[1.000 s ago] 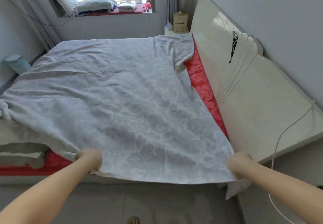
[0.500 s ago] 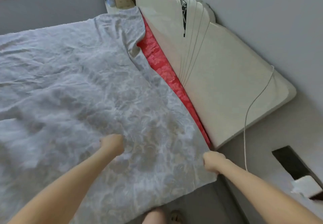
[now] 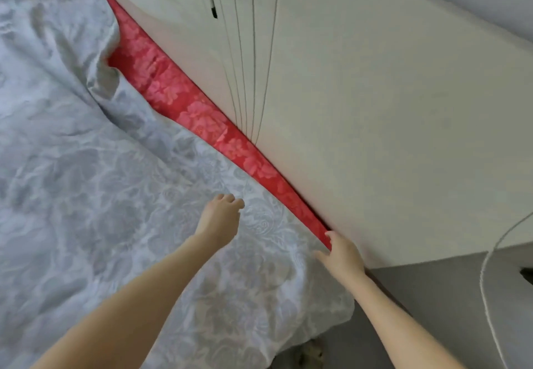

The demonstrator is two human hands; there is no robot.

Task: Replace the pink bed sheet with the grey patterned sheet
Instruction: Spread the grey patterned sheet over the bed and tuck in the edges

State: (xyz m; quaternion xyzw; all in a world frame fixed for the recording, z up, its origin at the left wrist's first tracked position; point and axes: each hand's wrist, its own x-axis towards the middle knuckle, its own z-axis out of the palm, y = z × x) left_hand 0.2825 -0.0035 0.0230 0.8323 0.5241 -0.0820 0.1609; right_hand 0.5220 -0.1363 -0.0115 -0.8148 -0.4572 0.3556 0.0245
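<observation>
Cream headboard [image 3: 360, 115] backs the bed [image 3: 135, 48]. Grey patterned sheet [image 3: 109, 195] stops short of the head edge; a red floral strip [image 3: 207, 120] runs bare along it, diagonally away from the person. Right hand [image 3: 341, 253] is nearer, spread at that edge. Left hand [image 3: 220, 218] is curled on the sheet, grip unclear.

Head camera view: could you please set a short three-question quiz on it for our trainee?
1. True or false: the grey sheet covers all the red flowered fabric along the headboard.
2. Where is the right hand? A) at the sheet's edge by the headboard; B) in the middle of the bed; C) flat on the wall.
3. Which hand is farther from the headboard?
Key: 1 false, a red strip shows; 2 A; 3 the left hand.
</observation>
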